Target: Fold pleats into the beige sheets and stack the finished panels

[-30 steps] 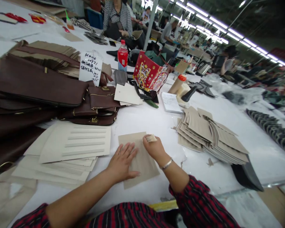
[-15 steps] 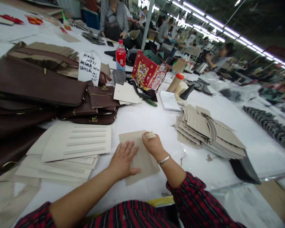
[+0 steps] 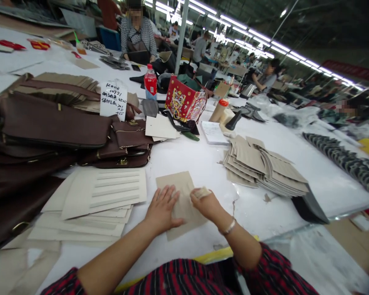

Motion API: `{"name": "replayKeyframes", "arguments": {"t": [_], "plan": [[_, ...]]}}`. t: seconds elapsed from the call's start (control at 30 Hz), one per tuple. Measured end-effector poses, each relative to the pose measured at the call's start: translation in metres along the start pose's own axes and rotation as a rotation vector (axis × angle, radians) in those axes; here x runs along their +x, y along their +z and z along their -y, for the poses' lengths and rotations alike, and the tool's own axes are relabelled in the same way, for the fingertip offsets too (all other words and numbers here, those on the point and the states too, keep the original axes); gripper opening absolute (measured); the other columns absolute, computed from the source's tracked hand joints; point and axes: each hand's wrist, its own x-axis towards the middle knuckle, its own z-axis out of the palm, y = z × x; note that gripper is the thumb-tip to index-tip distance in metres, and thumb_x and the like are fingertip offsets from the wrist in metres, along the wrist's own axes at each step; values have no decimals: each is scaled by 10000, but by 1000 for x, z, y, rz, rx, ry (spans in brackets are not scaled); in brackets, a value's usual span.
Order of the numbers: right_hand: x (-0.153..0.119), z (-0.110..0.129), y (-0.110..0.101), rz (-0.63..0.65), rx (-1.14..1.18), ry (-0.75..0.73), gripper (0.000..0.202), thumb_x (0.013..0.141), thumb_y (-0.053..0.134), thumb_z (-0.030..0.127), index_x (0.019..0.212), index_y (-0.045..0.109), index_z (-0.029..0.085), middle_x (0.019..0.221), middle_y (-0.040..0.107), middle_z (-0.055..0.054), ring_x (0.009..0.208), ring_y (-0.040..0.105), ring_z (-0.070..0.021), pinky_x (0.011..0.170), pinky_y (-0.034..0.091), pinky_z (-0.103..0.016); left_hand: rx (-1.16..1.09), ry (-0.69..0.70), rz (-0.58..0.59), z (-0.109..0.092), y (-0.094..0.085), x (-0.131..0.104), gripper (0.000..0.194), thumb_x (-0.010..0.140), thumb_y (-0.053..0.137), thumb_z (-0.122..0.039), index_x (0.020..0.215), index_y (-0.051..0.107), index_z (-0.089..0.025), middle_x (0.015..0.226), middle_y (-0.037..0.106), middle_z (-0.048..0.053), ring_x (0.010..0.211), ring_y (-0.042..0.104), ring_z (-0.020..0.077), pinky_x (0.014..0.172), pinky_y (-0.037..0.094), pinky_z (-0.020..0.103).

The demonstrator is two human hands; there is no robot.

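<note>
A tan rectangular piece (image 3: 176, 183) lies flat on the white table (image 3: 190, 155) in front of me. My left hand (image 3: 162, 209) presses flat on its left half, fingers spread. My right hand (image 3: 206, 203) rests on its right edge, fingers closed around a small pale wad (image 3: 202, 191) held against the piece. A stack of cream slotted sheets (image 3: 101, 192) lies just left of my left hand. A fanned pile of tan pieces (image 3: 258, 166) sits to the right.
Brown leather bags (image 3: 55, 127) are heaped at the left, with a handwritten paper tag (image 3: 113, 100) standing on them. Behind are a red bottle (image 3: 150, 83), a red patterned bag (image 3: 182, 101), a notepad (image 3: 213, 132) and a glue bottle (image 3: 219, 110). Other people sit at far tables.
My right hand with the wad has slid down and right along the tan piece. The view has shifted slightly; my left hand stays pressed on the piece.
</note>
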Motion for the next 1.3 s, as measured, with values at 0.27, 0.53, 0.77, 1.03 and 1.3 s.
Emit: {"name": "replayKeyframes", "arguments": {"t": [0.27,0.53,0.77,1.03,1.3], "plan": [[16,16,13,-126,17,-28,255,848,376,232,752,597,149,707,659,-36,665,609,-116,639,418,-193,29,32,-11,1,0,0,966,618,426,-761,1371,244,-183,1453,178,90,1329,108,284,1064,-32,461],[-21,16,19,-7,-78,-30,237,821,412,223,737,625,160,670,651,-40,637,592,-121,604,396,-197,12,35,-34,2,1,-1,952,618,417,-769,1361,268,-193,1447,206,77,1325,127,275,1071,-5,445],[35,33,16,-155,-207,85,312,837,390,276,787,650,112,732,661,-103,717,605,-160,625,386,-220,4,23,-3,-2,-2,1,972,603,424,-777,1359,273,-186,1446,206,86,1324,125,285,1070,10,460],[-53,18,17,71,-175,94,260,811,433,280,714,641,158,692,650,-60,628,576,-128,569,368,-205,-21,3,115,11,-21,-10,1112,536,554,-714,1382,180,-95,1454,124,140,1331,109,278,1076,78,426],[32,39,13,-135,-166,-2,264,846,414,295,820,631,148,771,655,-71,774,583,-145,654,374,-207,-8,-32,194,16,-30,-21,1073,516,639,-628,1367,224,-123,1448,146,144,1326,116,308,1066,73,492]]}}
